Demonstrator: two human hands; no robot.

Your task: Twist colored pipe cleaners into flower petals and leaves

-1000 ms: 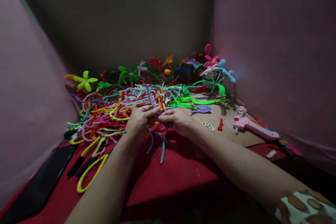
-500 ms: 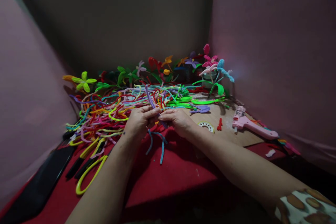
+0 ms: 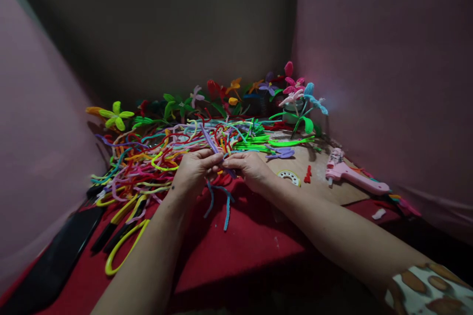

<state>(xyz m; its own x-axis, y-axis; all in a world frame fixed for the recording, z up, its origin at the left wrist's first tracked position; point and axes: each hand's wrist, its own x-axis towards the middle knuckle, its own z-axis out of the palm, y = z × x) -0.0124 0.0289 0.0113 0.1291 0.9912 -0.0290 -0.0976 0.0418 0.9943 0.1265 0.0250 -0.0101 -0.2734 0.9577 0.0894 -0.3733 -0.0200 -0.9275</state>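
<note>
Between my two hands is a purple pipe cleaner [image 3: 209,138], its long end slanting up and to the left. My left hand [image 3: 196,171] pinches it between thumb and fingers. From the other side my right hand [image 3: 247,167] grips it with thumb and forefinger, the fingertips of both hands almost meeting. Just below them, blue pipe cleaner pieces [image 3: 226,213] lie on the red cloth. A big heap of coloured pipe cleaners [image 3: 136,155] spreads behind and left of my hands. A purple looped petal piece [image 3: 281,152] rests to the right.
Pipe cleaner flowers [image 3: 116,117] line the back, some in a jar [image 3: 291,113]. On a brown board [image 3: 351,197] at right are a pink glue gun [image 3: 354,176], a round tape dispenser [image 3: 289,177] and a red twisted piece [image 3: 308,174]. Yellow-handled scissors [image 3: 111,256] and pliers [image 3: 123,211] lie left.
The upper end of the purple pipe cleaner leans slightly further left. Both hands keep their pinch and nearly the same place; the whole view has shifted very slightly.
</note>
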